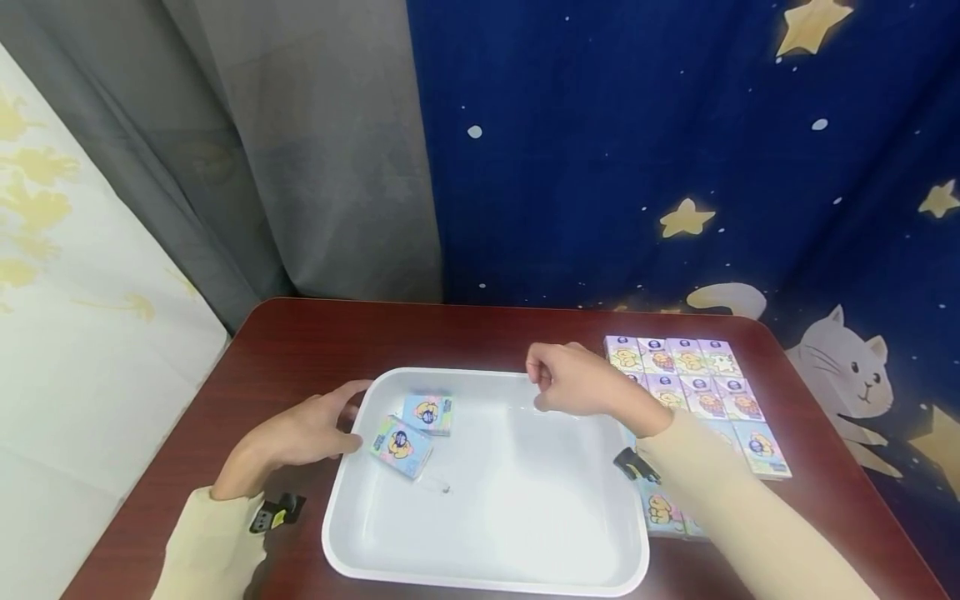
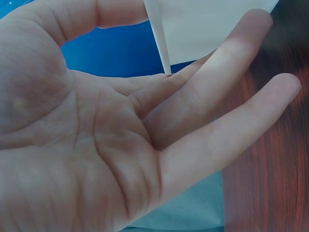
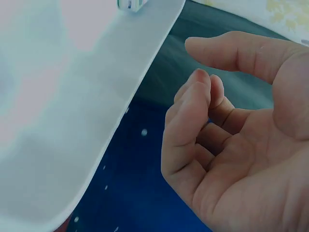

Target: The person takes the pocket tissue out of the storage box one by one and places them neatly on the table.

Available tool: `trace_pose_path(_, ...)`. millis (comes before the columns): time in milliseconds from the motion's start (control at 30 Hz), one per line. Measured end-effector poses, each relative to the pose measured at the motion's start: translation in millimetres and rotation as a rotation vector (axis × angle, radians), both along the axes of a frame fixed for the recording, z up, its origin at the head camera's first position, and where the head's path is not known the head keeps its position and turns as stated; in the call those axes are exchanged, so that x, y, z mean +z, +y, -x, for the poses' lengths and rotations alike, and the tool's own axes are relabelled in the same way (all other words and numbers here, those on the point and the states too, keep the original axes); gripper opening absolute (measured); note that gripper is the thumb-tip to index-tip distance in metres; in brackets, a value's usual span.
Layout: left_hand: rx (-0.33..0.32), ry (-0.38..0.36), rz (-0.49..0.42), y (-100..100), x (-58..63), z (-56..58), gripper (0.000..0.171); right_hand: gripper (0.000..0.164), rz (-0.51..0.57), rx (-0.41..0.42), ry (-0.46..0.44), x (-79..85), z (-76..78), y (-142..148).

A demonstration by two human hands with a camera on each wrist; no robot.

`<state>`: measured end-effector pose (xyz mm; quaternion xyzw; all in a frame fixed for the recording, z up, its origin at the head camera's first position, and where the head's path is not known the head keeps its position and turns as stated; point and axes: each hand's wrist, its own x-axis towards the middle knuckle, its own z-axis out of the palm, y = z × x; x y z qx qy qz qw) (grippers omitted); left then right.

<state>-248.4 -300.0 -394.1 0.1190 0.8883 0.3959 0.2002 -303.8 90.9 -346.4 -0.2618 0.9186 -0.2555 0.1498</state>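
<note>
A white tray (image 1: 487, 492) stands on the table. My left hand (image 1: 311, 429) holds its left rim near the far corner; in the left wrist view the thumb and index finger meet the rim, and the other fingers stretch along the outside. Inside the tray, near that hand, lie two small blue cartoon-printed packs (image 1: 401, 447), one partly over the other. Over the far right rim is my right hand (image 1: 577, 379), with nothing in it. In the right wrist view its fingers (image 3: 186, 130) bend loosely and the thumb stays apart from them.
Rows of similar purple and blue packs (image 1: 707, 398) lie right of the tray, partly hidden by the right arm. Something small and clear (image 1: 438, 485) lies in the tray, too faint to identify. Behind the dark red table (image 1: 300, 342) hang grey and blue curtains (image 1: 555, 167).
</note>
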Motion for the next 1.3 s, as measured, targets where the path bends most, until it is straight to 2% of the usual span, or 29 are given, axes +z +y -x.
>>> trace_pose_path(333,0.007,0.012,0.012,4.7,2.1,-0.9,0.083,0.022,-0.038,0.074,-0.024,-10.4,6.3,-53.7)
trace_pose_path(733,0.000,-0.002,0.008,4.2,-0.8,0.0,0.083,0.029,0.010,0.179,-0.111,-35.0,-4.3,-112.0)
trace_pose_path(933,-0.009,-0.008,0.002,4.2,2.0,0.0,0.083,0.040,0.011,0.146,-0.150,-41.1,-10.3,-131.4)
trace_pose_path(1300,-0.011,-0.006,0.018,2.8,2.9,-0.7,0.084,0.057,-0.083,0.087,-0.084,-48.2,-22.9,-158.7)
